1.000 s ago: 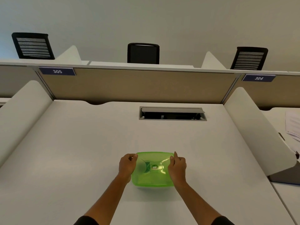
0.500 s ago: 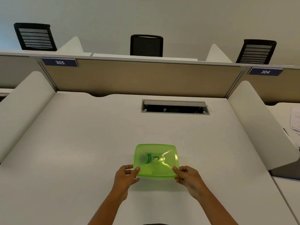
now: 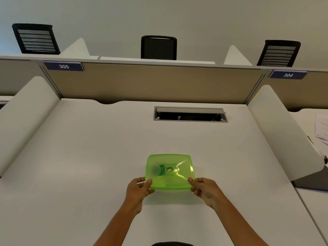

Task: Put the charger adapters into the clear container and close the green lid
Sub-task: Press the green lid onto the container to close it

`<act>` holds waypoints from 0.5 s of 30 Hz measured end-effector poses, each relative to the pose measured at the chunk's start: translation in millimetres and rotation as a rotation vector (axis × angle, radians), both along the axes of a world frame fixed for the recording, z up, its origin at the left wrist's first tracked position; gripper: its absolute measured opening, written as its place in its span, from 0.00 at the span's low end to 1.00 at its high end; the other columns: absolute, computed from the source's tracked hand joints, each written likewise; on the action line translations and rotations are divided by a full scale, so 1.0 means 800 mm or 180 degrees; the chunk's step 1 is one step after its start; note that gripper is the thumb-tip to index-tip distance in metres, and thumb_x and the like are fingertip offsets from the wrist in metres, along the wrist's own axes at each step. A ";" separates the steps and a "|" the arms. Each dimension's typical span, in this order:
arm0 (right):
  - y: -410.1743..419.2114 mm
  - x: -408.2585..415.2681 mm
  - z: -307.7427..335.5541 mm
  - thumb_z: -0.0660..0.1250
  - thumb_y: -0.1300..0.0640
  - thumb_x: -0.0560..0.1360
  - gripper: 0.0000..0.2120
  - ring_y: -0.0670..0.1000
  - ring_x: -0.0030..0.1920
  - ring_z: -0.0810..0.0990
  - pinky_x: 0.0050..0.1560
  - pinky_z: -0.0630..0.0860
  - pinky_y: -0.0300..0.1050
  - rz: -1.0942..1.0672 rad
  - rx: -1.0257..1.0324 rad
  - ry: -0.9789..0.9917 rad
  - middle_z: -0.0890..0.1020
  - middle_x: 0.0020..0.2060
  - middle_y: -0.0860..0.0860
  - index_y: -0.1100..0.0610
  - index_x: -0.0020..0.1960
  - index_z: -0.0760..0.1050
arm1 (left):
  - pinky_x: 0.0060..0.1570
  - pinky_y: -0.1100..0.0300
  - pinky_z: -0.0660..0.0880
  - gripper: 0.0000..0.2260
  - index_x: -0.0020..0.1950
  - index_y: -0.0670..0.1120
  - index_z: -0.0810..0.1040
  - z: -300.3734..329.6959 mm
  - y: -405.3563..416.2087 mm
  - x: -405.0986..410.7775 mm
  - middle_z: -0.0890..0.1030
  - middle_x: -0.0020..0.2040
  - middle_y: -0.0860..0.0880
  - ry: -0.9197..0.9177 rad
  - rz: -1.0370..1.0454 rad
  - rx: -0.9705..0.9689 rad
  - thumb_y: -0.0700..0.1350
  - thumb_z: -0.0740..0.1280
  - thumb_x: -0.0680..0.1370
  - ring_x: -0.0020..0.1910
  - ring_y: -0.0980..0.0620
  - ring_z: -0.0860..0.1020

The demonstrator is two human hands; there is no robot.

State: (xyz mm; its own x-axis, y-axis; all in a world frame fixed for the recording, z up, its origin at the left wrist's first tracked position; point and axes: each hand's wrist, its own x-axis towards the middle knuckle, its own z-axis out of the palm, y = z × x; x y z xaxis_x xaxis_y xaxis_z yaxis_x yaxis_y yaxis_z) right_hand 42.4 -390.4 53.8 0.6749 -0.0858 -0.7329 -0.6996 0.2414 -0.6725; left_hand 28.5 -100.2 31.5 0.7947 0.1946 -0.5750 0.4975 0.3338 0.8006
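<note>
The green lid (image 3: 170, 172) sits flat on top of the container on the white desk (image 3: 88, 157), directly ahead of both hands and between them. The container under it is almost wholly hidden by the lid; only a thin pale edge shows at the near side, so its contents cannot be made out clearly — a dark shape shows dimly through the left part of the lid.

The left hand (image 3: 137, 189) is at the near left corner of the lid, thumb pressed on top of the rim and fingers curled under or against the side, a pinching hold. The right hand (image 3: 204, 189) mirrors it at the near right corner, thumb on the lid's edge, the other fingers bent beneath. Both hands are closed onto the lid's corners, not spread.

Beyond the hands, further up the desk, a cable slot (image 3: 190, 114) with its flap raised lies a little to the right. Past that stands the tan divider panel (image 3: 150, 82) — with number plates 305 (image 3: 63, 66) and 304 (image 3: 288, 75).
</note>
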 end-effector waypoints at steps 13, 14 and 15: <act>0.001 0.000 0.000 0.83 0.64 0.68 0.14 0.52 0.31 0.79 0.32 0.78 0.41 -0.0077 0.0210 0.0108 0.81 0.31 0.54 0.62 0.45 0.78 | 0.37 0.55 0.86 0.12 0.59 0.37 0.77 0.002 -0.004 0.000 0.86 0.49 0.35 -0.0029 0.0033 0.0135 0.35 0.74 0.78 0.41 0.44 0.88; 0.001 0.000 0.000 0.83 0.63 0.68 0.14 0.51 0.31 0.79 0.32 0.78 0.41 -0.0073 0.0212 0.0111 0.81 0.31 0.54 0.62 0.44 0.78 | 0.37 0.56 0.86 0.12 0.59 0.37 0.77 0.001 -0.004 -0.001 0.86 0.49 0.35 -0.0037 0.0055 0.0156 0.35 0.74 0.78 0.41 0.44 0.88; 0.001 0.000 0.001 0.83 0.63 0.68 0.13 0.51 0.31 0.79 0.32 0.78 0.41 -0.0072 0.0209 0.0111 0.81 0.30 0.54 0.62 0.44 0.78 | 0.37 0.56 0.86 0.11 0.59 0.37 0.77 0.000 -0.005 -0.003 0.86 0.50 0.35 -0.0049 0.0082 0.0151 0.35 0.74 0.78 0.42 0.43 0.88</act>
